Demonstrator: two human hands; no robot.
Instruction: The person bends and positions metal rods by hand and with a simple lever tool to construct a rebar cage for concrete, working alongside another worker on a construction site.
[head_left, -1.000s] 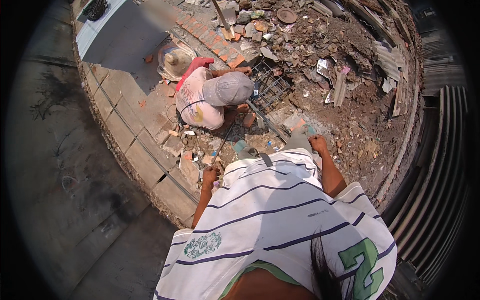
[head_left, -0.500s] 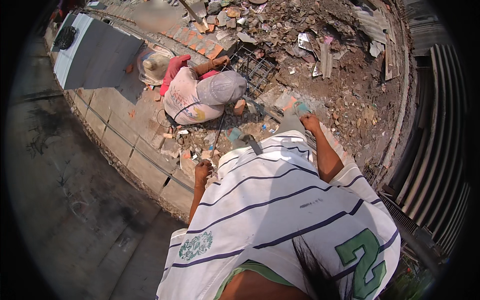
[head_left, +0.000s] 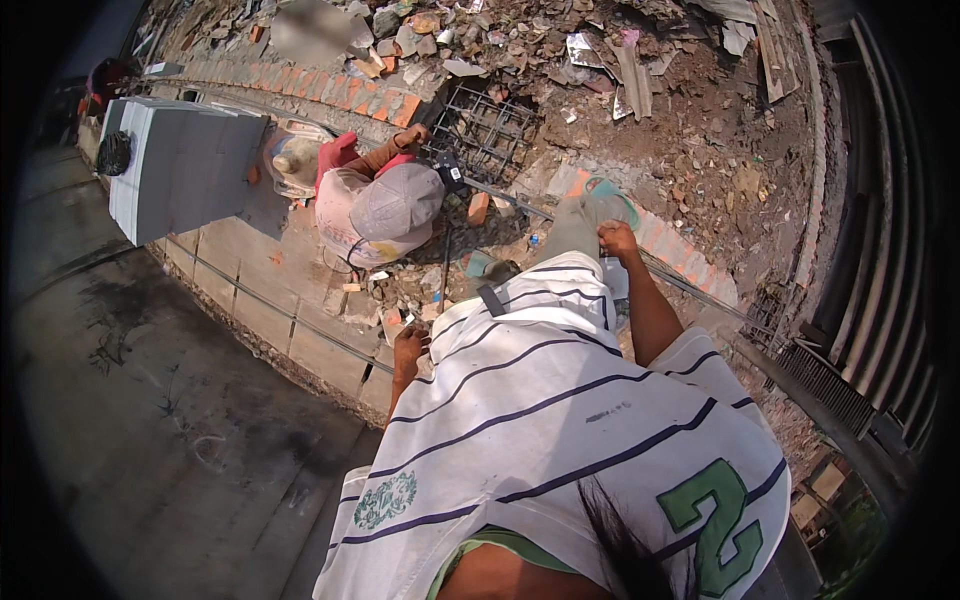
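My left hand (head_left: 410,350) hangs beside the striped shirt (head_left: 540,390), fingers loosely curled, with nothing visible in them. Against my grey trouser leg (head_left: 577,225) is my right hand (head_left: 617,239), its fingers closed; whether they grip the cloth or something else is hidden. My foot in a teal sandal (head_left: 612,200) stands forward on the rubble by a brick edge. The other sandal (head_left: 480,264) is partly covered by my clothes. Left of my feet a co-worker in a grey cap (head_left: 398,200) squats, one hand (head_left: 412,136) at a rebar grid (head_left: 485,130).
A dark tool (head_left: 451,170) lies beside the grid, near a loose brick (head_left: 478,208). Grey panels (head_left: 190,165) and a tan hat (head_left: 297,160) are further left. Broken rubble (head_left: 690,170) spreads ahead. Corrugated sheets (head_left: 885,240) line the right; a concrete ledge (head_left: 265,300) drops to the left.
The view has shifted, and the forward leg now shows more fully with its knee bent. My right hand stays by that leg. The co-worker has leaned closer to the ground.
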